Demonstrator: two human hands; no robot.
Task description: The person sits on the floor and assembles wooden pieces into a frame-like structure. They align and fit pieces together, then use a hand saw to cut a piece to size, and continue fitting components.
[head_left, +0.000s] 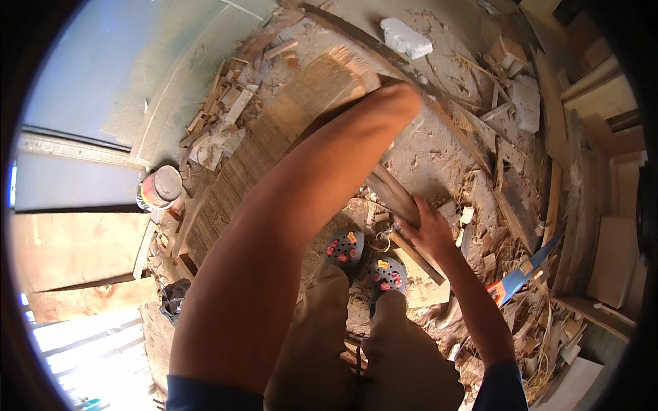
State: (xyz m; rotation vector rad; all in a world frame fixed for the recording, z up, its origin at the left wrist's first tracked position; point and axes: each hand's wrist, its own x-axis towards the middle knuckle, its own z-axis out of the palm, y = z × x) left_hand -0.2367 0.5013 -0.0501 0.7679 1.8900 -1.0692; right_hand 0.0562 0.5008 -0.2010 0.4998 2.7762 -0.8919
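My right hand (428, 229) is shut around a narrow dark wooden plank (392, 193) that slants up and left and runs behind my left forearm. That arm stretches far forward; my left hand (396, 96) is bent over at the wrist where the plank's upper part seems to end, and its fingers are hidden. A wide weathered board (274, 137) lies on the ground just left of that arm. My feet, in dark clogs (346, 250) with red dots, stand right below the plank.
Wood offcuts and shavings (226, 113) cover the dusty ground. A paint can (161, 186) stands at the left, a white stone chunk (406, 38) at the top. A blue-and-orange hand saw (521, 270) lies at the right beside stacked boards (603, 103).
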